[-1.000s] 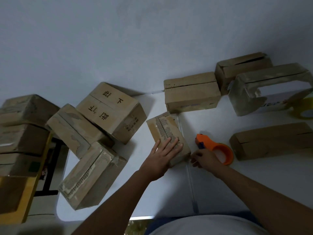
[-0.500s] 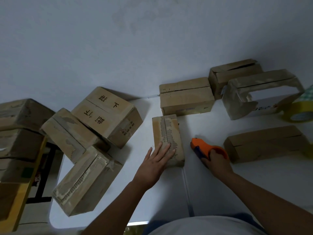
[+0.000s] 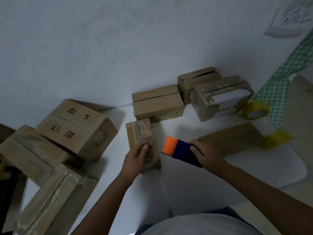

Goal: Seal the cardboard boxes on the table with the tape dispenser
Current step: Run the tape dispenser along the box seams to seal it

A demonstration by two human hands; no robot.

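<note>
A small cardboard box [image 3: 139,133] with old tape along its top seam lies in the middle of the white table [image 3: 186,184]. My left hand [image 3: 136,156] rests on the near half of this box, fingers laid over its top. My right hand [image 3: 205,154] grips the tape dispenser [image 3: 179,149], orange at its tip and dark blue at the body, held above the table just right of the box. The dispenser's orange end points left toward the box.
Several more boxes surround the spot: a lettered box [image 3: 76,126] and a pile at the left, a box [image 3: 157,102] behind, two at the back right [image 3: 220,97], and a flat long box [image 3: 232,139] at the right. Two yellow tape rolls [image 3: 255,110] lie right.
My right hand has lifted the tape dispenser off the table and turned it toward the small box. My left hand has slid further onto the box. The view has shifted up.
</note>
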